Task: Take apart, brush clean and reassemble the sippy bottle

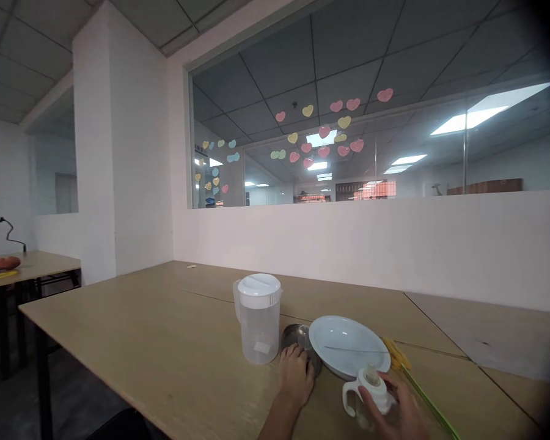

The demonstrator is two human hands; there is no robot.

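Left hand: fingers close together and slightly bent, lying over the near side of the metal bowl. From my remote head view I cannot tell whether they grip it or only rest on it; the thumb's contact is unclear.

Right hand: thumb and fingers bent around the bottle, pinching it near its white collar. I read the thumb on the near side and the index finger on the far side; the other fingers are hard to make out. The bottle is roughly upright, just in front of the white dish, its looped handle pointing left in my view.

Surroundings: the lidded jug stands upright on the table, left of the metal bowl. A yellow flower with a green stem lies right of the white dish.
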